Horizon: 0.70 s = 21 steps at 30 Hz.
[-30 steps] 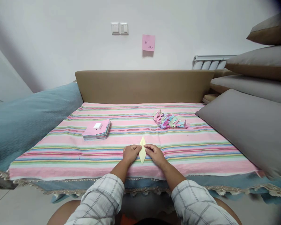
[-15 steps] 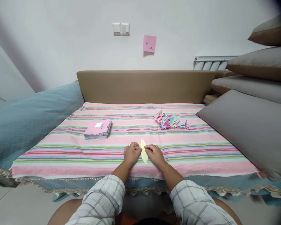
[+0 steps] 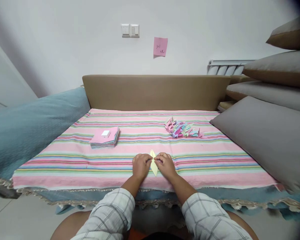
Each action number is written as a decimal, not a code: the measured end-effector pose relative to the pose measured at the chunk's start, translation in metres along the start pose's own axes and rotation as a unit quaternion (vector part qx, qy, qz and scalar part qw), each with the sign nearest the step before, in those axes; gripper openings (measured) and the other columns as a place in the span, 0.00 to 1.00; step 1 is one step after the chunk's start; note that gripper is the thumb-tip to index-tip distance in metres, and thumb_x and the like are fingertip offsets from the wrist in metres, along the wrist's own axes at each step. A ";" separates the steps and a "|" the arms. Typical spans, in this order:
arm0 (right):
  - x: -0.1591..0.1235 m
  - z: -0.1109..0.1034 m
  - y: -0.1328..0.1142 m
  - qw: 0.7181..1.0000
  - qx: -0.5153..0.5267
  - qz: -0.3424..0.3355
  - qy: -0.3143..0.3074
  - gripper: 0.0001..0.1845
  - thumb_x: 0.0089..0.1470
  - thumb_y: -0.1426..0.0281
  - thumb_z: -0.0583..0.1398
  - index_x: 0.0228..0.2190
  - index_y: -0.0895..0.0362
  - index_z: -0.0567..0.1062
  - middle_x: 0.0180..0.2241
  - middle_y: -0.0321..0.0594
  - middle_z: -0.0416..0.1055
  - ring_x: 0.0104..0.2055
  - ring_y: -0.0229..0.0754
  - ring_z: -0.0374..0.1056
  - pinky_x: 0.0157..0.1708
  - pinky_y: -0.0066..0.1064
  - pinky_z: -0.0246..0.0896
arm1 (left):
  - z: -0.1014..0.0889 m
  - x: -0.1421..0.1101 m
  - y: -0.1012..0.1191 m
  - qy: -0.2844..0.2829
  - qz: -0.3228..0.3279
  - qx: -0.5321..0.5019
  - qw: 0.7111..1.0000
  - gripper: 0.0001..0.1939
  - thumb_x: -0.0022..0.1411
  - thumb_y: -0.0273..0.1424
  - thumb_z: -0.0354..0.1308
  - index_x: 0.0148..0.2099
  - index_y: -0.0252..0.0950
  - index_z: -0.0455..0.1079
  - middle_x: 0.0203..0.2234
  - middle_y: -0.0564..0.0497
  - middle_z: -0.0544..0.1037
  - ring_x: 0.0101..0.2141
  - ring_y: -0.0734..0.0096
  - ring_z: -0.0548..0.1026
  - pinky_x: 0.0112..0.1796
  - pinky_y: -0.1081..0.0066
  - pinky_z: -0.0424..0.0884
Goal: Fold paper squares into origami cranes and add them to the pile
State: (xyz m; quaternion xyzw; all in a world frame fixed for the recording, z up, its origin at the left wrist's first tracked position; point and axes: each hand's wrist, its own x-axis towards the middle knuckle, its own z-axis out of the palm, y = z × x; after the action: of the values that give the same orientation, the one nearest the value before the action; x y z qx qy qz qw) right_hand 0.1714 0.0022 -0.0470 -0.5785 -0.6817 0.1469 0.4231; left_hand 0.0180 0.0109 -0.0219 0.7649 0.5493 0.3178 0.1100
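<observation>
A pale yellow folded paper (image 3: 153, 167), a narrow diamond with pointed ends, is held between my two hands just above the striped cloth. My left hand (image 3: 141, 165) pinches its left edge between thumb and fingers. From the other side, my right hand (image 3: 165, 164) grips the right edge in the same kind of pinch. Fingertips of both hands almost meet over the upper half and cover part of it. Beyond my right hand lies a row of small folded paper pieces (image 3: 182, 129) in pink, purple, blue and green.
On the left, a stack of coloured paper sheets (image 3: 105, 140) carries a small white block (image 3: 105, 133). The striped cloth (image 3: 65, 153) covers the seat. Grey cushions (image 3: 267, 133) pile up at right, a blue-covered armrest (image 3: 45, 120) stands at left, and a brown backrest (image 3: 155, 93) runs behind.
My left fingers loosened from the paper's left side and have come back onto its edge. The paper's lower tip has swung slightly to the right. My right hand keeps its pinch.
</observation>
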 end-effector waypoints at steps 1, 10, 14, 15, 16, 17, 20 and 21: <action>0.000 0.000 0.001 1.000 0.004 -0.011 0.002 0.08 0.49 0.70 0.59 0.31 0.51 0.78 0.38 0.38 0.72 0.43 0.43 0.63 0.46 0.35 0.56 | 0.000 0.000 0.000 -0.008 0.004 0.001 1.000 0.06 0.56 0.29 0.56 0.35 0.44 0.74 0.35 0.55 0.79 0.41 0.65 0.70 0.45 0.64 0.58; -0.001 -0.002 0.003 0.999 0.002 -0.034 -0.040 0.12 0.51 0.74 0.55 0.33 0.50 0.77 0.38 0.34 0.75 0.42 0.42 0.64 0.45 0.35 0.56 | -0.002 0.003 -0.008 -0.072 0.019 0.008 0.997 0.12 0.56 0.28 0.52 0.38 0.47 0.74 0.38 0.58 0.78 0.42 0.67 0.70 0.46 0.63 0.57; 0.001 -0.006 0.008 0.996 0.025 -0.038 -0.072 0.17 0.47 0.78 0.53 0.35 0.50 0.76 0.39 0.33 0.75 0.43 0.42 0.64 0.46 0.35 0.56 | -0.007 0.003 -0.010 -0.105 0.033 0.001 0.994 0.14 0.51 0.29 0.55 0.40 0.47 0.74 0.42 0.58 0.77 0.44 0.65 0.69 0.48 0.63 0.57; 0.002 -0.007 0.009 0.996 0.031 -0.040 -0.079 0.18 0.46 0.79 0.53 0.36 0.50 0.76 0.39 0.33 0.75 0.44 0.42 0.64 0.46 0.34 0.56 | -0.008 0.003 -0.010 -0.108 0.036 0.001 0.994 0.14 0.50 0.30 0.56 0.40 0.46 0.74 0.42 0.58 0.77 0.45 0.65 0.69 0.48 0.63 0.57; 0.002 -0.009 0.010 0.995 0.036 -0.041 -0.084 0.19 0.44 0.79 0.54 0.36 0.51 0.76 0.40 0.33 0.75 0.44 0.42 0.64 0.47 0.34 0.56 | -0.009 0.003 -0.010 -0.109 0.039 0.000 0.993 0.13 0.50 0.31 0.57 0.40 0.46 0.74 0.43 0.57 0.77 0.45 0.64 0.69 0.48 0.63 0.57; 0.002 -0.010 0.010 0.994 0.040 -0.044 -0.088 0.20 0.43 0.79 0.54 0.36 0.51 0.76 0.40 0.34 0.75 0.44 0.42 0.64 0.47 0.34 0.56 | -0.010 0.002 -0.010 -0.109 0.041 0.000 0.993 0.13 0.49 0.32 0.57 0.40 0.46 0.74 0.43 0.57 0.77 0.45 0.64 0.69 0.48 0.63 0.57; 0.002 -0.013 0.010 0.992 0.046 -0.055 -0.100 0.19 0.42 0.78 0.54 0.36 0.52 0.76 0.40 0.35 0.75 0.44 0.43 0.64 0.47 0.35 0.57 | -0.011 0.002 -0.009 -0.113 0.049 -0.002 0.992 0.14 0.47 0.33 0.59 0.39 0.45 0.73 0.43 0.56 0.76 0.45 0.63 0.69 0.48 0.62 0.57; 0.002 -0.014 0.010 0.992 0.046 -0.059 -0.103 0.18 0.42 0.77 0.55 0.36 0.52 0.76 0.40 0.35 0.75 0.44 0.43 0.65 0.47 0.35 0.57 | -0.012 0.002 -0.009 -0.114 0.052 -0.004 0.992 0.14 0.46 0.33 0.60 0.39 0.45 0.73 0.43 0.56 0.76 0.45 0.63 0.69 0.49 0.62 0.57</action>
State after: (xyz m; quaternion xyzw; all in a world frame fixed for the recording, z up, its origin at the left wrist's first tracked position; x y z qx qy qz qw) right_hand 0.1884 0.0029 -0.0452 -0.4992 -0.7471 0.2118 0.3844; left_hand 0.0040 0.0139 -0.0172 0.8235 0.4914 0.2355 0.1581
